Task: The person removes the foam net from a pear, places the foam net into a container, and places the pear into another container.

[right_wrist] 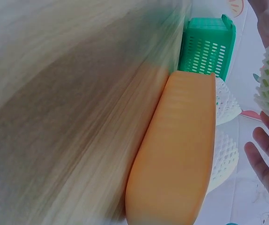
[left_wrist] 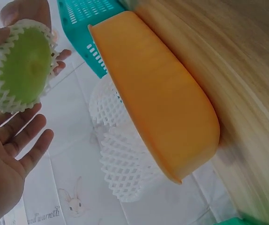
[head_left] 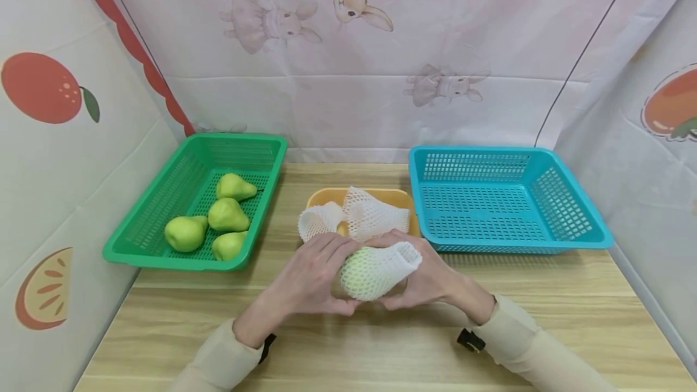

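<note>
A green pear (head_left: pixel 355 277) sits in a white foam net (head_left: pixel 403 259) between both hands, above the table near the middle. Its bare green end (left_wrist: pixel 29 68) shows through the net's opening in the left wrist view. My left hand (head_left: pixel 313 277) holds it from the left, thumb on one side and fingers on the other. From the right, my right hand (head_left: pixel 427 274) grips the netted pear, with some of its fingers hidden behind it in the head view. Just beyond the hands is an orange container (head_left: pixel 402 199) with loose foam nets (head_left: pixel 376 216) sticking out.
At the left stands a green basket (head_left: pixel 117 251) with several bare pears (head_left: pixel 229 215) in it. A blue basket (head_left: pixel 474 213) stands at the back right, close to the orange container. Printed cloth walls (head_left: pixel 327 114) enclose the wooden table (head_left: pixel 348 362) at the back and sides.
</note>
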